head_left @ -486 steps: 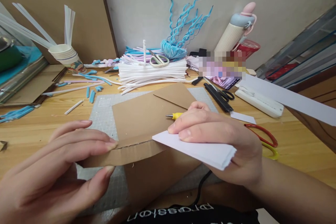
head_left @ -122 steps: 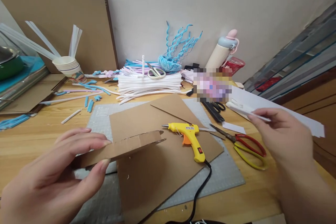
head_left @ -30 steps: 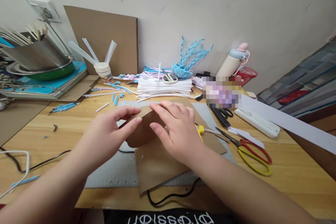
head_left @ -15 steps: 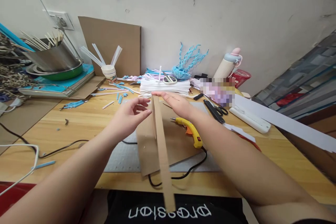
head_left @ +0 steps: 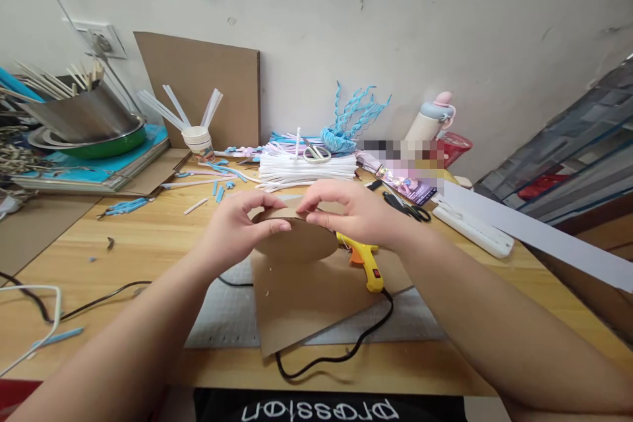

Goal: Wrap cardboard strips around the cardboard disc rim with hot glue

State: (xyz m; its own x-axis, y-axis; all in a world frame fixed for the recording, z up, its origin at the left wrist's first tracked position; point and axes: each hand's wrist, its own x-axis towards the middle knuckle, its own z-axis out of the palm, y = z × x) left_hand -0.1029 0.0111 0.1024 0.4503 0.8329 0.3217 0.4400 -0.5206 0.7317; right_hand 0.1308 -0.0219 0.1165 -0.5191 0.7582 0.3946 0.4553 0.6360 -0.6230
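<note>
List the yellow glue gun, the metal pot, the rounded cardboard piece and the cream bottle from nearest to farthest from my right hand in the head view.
From your right hand:
1. Rounded cardboard piece: held in it.
2. Yellow glue gun: just below it in the view.
3. Cream bottle: toward the back right.
4. Metal pot: over at the far left.

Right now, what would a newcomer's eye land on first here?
Probably the rounded cardboard piece at the centre, its upper edge between the fingers of the left hand and right hand. Next, the bright yellow glue gun lying on the cardboard sheet, toward the right. Then the curly blue pipe cleaners standing up at the back, against the pale wall.
</note>
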